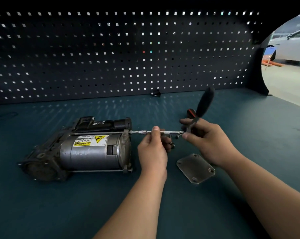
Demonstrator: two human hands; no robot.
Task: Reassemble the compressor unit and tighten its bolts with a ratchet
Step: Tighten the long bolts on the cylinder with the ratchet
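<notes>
The compressor (pixel 87 149) lies on the desk (pixel 59 204) just left of the hands, its upper end bolt met by the extension bar (pixel 145 132). The left hand (pixel 152 152) pinches that bar mid-length. The right hand (pixel 209 142) grips the ratchet (pixel 204 102) near its head, handle tilted up. Swinging off-axis could slip the socket off or cross-thread the bolt. The cover plate (pixel 195 168) under the right hand, and the loose bolts (pixel 171 144) between the hands, could get knocked.

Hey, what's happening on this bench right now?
A person is working on a compressor lying on the bench. The left hand pinches the extension bar, whose tip meets a bolt on the compressor's end; the right hand grips the ratchet at the bar's other end. A flat metal plate lies loose beside them.
</notes>
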